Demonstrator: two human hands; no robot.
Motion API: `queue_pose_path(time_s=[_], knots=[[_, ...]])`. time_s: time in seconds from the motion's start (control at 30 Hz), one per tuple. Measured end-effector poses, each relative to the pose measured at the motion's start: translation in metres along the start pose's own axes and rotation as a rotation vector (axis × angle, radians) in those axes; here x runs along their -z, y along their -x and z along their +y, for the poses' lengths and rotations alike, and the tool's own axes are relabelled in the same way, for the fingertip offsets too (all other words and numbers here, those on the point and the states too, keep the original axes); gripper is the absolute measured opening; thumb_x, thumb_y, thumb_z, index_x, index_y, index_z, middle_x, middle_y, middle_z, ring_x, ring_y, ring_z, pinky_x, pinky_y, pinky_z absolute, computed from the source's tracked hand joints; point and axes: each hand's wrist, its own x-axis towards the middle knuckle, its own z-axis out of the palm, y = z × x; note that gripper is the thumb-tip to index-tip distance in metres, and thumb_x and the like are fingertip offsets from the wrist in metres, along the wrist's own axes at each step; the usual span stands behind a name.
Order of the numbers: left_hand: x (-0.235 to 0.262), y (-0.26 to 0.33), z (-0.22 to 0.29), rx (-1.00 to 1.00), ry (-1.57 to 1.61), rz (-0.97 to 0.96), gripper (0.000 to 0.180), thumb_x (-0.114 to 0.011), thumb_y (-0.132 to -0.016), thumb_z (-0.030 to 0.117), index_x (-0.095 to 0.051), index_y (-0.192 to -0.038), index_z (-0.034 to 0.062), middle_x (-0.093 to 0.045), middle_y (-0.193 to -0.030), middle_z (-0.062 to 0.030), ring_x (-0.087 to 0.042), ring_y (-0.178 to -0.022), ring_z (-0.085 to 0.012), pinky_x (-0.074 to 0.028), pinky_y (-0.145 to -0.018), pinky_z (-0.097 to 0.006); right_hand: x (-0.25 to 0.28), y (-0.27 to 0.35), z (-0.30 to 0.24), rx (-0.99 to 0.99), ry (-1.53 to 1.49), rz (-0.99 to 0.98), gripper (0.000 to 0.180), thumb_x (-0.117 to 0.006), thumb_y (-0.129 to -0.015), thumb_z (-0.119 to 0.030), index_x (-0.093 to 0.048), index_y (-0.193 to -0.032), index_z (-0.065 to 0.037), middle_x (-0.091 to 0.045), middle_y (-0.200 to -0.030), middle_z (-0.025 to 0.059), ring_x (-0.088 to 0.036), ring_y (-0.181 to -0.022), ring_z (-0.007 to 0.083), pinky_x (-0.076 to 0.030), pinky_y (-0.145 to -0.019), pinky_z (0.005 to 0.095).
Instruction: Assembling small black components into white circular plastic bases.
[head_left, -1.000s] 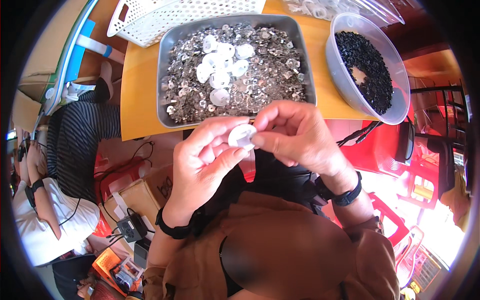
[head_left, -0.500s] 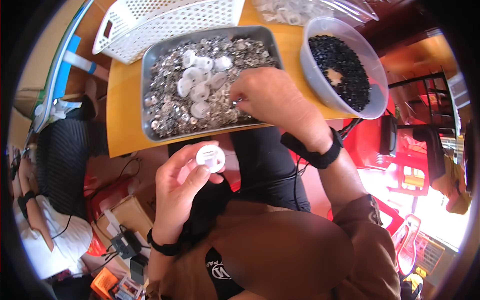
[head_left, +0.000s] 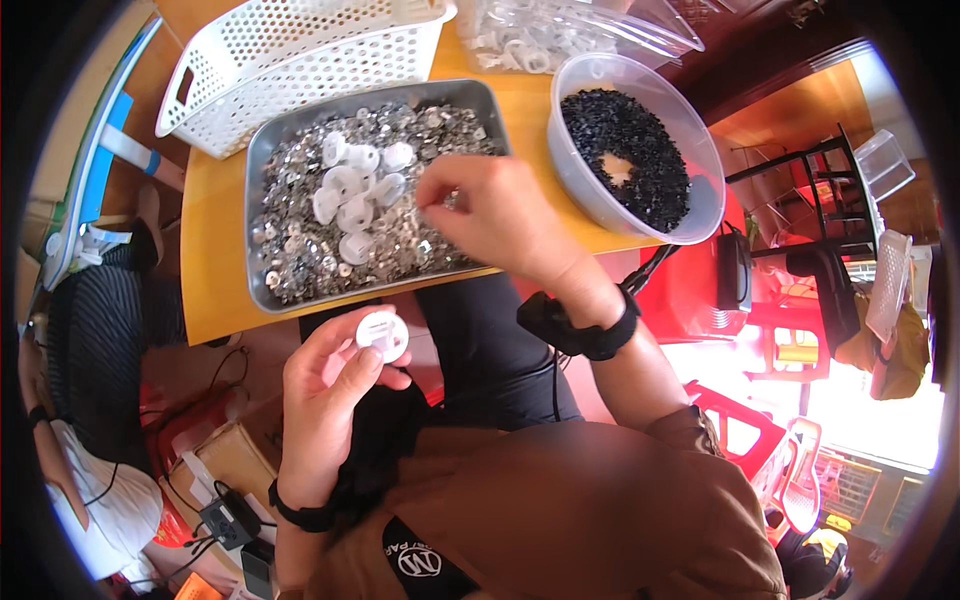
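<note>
Behind, at your desk's (head_left: 213, 250) back left corner, sits a basket (head_left: 300, 92). Your left hand (head_left: 325, 375) pinches a white disc (head_left: 385, 335) before the front edge. Your right hand (head_left: 495, 208) curls over the tray's (head_left: 254, 205) right side, grip unclear. A bowl (head_left: 706, 190) stands rightmost.

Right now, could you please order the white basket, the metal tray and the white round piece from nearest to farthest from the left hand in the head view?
1. White round piece: in the grip of the left hand.
2. Metal tray: just forward of that hand.
3. White basket: beyond the tray, toward the upper left.
</note>
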Motion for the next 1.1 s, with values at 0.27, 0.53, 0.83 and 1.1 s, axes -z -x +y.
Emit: queue_pose_path(time_s=[0.27,0.53,0.83,1.1], knots=[[-0.002,-0.007,-0.013,-0.065,-0.024,0.04,0.036,-0.054,-0.089,0.016,-0.048,-0.121,-0.0008,-0.058,-0.098,-0.0108,-0.062,-0.08,-0.0193,-0.053,-0.061,-0.028,-0.003,0.016,0.024,0.165,0.037,0.172,0.013,-0.059,-0.066,-0.002,-0.064,-0.078,-0.004,-0.063,-0.076,0.0127,-0.062,-0.071,0.0304,-0.05,-0.063,0.0367],[-0.002,-0.011,-0.011,-0.073,-0.072,-0.054,0.04,-0.05,-0.092,0.025,-0.045,-0.124,0.0011,-0.055,-0.097,-0.0076,-0.057,-0.079,-0.0132,-0.05,-0.06,-0.023,-0.016,0.018,0.009,0.219,0.515,0.129,0.007,-0.057,-0.066,-0.013,-0.058,-0.067,-0.006,-0.055,-0.076,0.0081,-0.058,-0.076,0.0241,-0.05,-0.057,0.0362],[-0.014,0.006,-0.002,-0.092,-0.098,-0.061,0.038,-0.051,-0.092,0.025,-0.046,-0.121,0.0022,-0.054,-0.097,-0.0067,-0.057,-0.079,-0.0119,-0.05,-0.06,-0.023,0.088,0.076,-0.001,0.171,0.181,0.465,0.021,-0.061,-0.069,0.001,-0.063,-0.09,-0.002,-0.059,-0.085,0.0121,-0.059,-0.084,0.0285,-0.049,-0.072,0.0344],[-0.033,0.019,-0.005,-0.081,-0.094,-0.092,0.036,-0.053,-0.091,0.023,-0.047,-0.12,0.003,-0.056,-0.094,-0.0065,-0.057,-0.076,-0.0132,-0.05,-0.057,-0.024,0.337,0.294,0.082,-0.397,-0.455,1.307,0.043,-0.062,-0.085,-0.027,-0.051,-0.121,-0.006,-0.06,-0.102,0.0093,-0.059,-0.083,0.0178,-0.05,-0.071,0.0313]])
